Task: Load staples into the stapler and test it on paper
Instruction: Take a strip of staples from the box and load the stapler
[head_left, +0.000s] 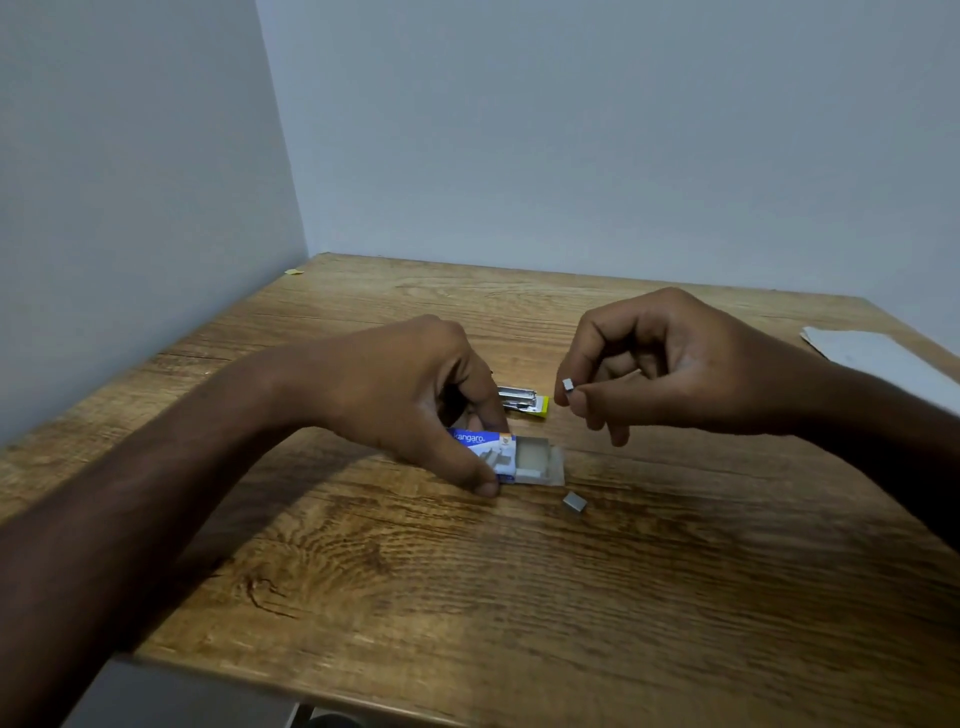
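Filling the lower two thirds of the frame, a wood-grain table (467, 597) runs back to a corner of pale walls (571, 130) that take up the upper part.

Both forearms come in from the lower edges and meet near the centre. The left hand (410, 395), just left of centre, has its fingers and thumb curled round a blue box (483, 441) and holds it down on the table, with the thumb tip at the box's near edge. The right hand (675, 374), right of centre, is raised above the wood. Its thumb and a fingertip pinch a short silver strip (568, 384), and the other fingers are curled loosely beneath.

At the right edge of the frame, well apart from the hands, a sheet of paper (872, 351) lies flat on the table.

A grey tray (540, 460) is slid out of the box toward the right, with a few staples (496, 457) showing where it meets the sleeve.

The stapler (522, 400) lies on the table just above the box, between the two hands. Only its metal channel and a yellow end show past the left fingers, so I cannot tell whether its top is lifted.

A second strip (574, 502) rests on the wood just below and right of the tray, not touching it.

A yellow scrap (294, 271) sits at the table's far left edge against the wall.
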